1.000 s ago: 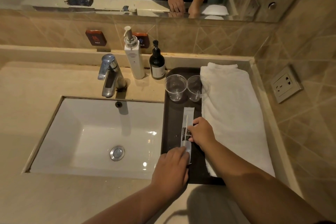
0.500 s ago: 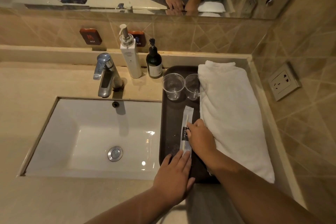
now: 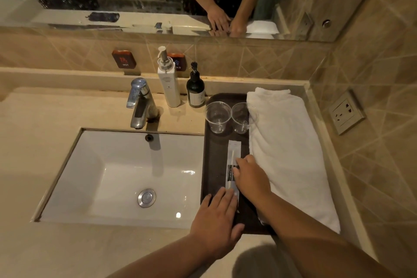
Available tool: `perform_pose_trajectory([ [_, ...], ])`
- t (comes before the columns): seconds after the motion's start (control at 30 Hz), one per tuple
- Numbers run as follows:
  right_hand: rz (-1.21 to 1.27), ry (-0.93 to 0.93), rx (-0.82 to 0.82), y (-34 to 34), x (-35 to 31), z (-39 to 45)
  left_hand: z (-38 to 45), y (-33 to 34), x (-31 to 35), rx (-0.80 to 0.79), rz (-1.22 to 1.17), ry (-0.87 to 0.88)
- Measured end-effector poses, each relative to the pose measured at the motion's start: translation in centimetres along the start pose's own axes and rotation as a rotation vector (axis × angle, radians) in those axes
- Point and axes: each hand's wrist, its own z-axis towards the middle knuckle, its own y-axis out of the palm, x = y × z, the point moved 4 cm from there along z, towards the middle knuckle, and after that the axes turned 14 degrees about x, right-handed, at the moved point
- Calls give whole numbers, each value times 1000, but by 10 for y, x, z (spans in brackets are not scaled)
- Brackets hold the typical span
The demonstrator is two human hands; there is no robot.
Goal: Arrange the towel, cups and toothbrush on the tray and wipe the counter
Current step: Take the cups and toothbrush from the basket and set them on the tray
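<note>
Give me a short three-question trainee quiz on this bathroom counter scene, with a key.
1. True or false: both cups stand upright on the tray.
2. Multiple choice: the toothbrush packet lies A) in the sink, B) on the tray between its left rim and the towel, C) on top of the towel.
3. Fill in: the left hand lies flat on the packet's ____ end; the right hand touches its side.

Key: 1 true; 2 B; 3 near.
</note>
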Motion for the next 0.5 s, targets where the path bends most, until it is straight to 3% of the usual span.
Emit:
perform_pose_trajectory([
  [0.27, -112, -136, -117, -16, -21, 16, 20, -64, -55, 167, 46, -140],
  [0.5, -163, -251, -418, -30, -52, 26, 30, -104, -103, 89, 11, -386],
])
